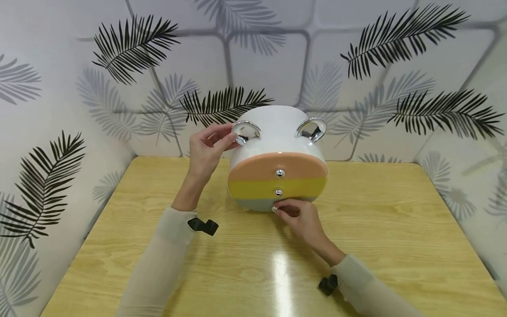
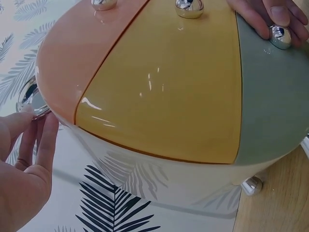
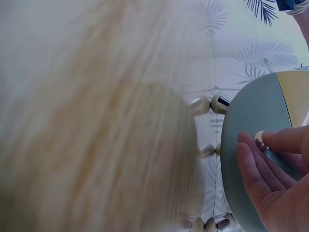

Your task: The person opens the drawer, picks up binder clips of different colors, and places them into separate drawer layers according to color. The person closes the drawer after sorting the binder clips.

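Observation:
A small white oval drawer box (image 1: 273,119) with two silver ring-shaped ears stands on the table in the head view. Its front has an orange drawer (image 1: 253,169), a yellow drawer (image 1: 251,189) and a grey-green drawer (image 2: 263,106), each with a round silver knob. My left hand (image 1: 207,147) pinches the left ear (image 2: 35,102) between thumb and fingers. Low on the front, my right hand (image 1: 303,220) pinches the bottom knob (image 2: 280,37) on the grey-green drawer. All three drawer fronts sit flush with one another.
The box stands on silver feet (image 2: 252,185) on a wooden table (image 1: 388,229). Behind it rises a pale wall (image 1: 269,66) with a feather-leaf pattern, continuing on both sides. The right ear (image 1: 321,127) is untouched. Black wrist straps (image 1: 203,226) sit on both sleeves.

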Demonstrator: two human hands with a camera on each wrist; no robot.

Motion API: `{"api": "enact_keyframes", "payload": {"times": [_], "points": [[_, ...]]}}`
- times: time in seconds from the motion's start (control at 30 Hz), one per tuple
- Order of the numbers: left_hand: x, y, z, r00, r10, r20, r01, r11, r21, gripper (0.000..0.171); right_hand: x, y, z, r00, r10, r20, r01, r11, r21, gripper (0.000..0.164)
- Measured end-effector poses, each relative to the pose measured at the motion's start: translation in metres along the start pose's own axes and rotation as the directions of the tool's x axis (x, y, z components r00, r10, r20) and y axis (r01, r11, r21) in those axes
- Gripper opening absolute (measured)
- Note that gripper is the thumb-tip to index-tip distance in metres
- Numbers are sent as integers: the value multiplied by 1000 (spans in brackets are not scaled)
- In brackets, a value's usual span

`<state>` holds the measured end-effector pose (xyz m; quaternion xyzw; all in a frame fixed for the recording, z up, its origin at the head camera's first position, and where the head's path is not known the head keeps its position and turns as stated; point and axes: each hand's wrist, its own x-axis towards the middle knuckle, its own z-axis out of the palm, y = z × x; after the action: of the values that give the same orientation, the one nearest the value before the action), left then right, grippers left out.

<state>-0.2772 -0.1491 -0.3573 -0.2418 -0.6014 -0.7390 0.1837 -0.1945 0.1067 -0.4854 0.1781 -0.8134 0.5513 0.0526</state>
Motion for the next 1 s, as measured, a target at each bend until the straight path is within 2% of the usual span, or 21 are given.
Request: {"api": "enact_keyframes", "payload": {"times": [0.23,0.33,0.43,0.6,0.73,0.9,1.0], "points": [[0,-1,-2,1000,-12,-1,12,1000,13,22,-2,0,3,1000,-19,16,18,1000,18,11],[-2,-2,-4,1000,-15,-5,15,1000,14,23,-3,-17,2,999,-15,34,14,1000,28,11],[-2,-2,-4,1000,-16,-7,17,1000,8,23,-3,-21,3,999,5,37,-6,1000,24,12],[0,-1,-1,1000,-16,-9,16,1000,4,23,-2,-3,5,1000,-1,16,1,1000,16,14],[1,-2,-1,999,-24,-21,24,1000,-5,23,-2,-2,3,998,-20,58,19,1000,24,18],[-3,-1,-5,999,-54,-5,54,998,45,29,-9,-5,-8,989,-28,144,23,999,32,27],[-8,-1,-11,998,-53,23,51,994,98,35,-13,-14,-24,990,-13,137,15,1000,-12,30]]}}
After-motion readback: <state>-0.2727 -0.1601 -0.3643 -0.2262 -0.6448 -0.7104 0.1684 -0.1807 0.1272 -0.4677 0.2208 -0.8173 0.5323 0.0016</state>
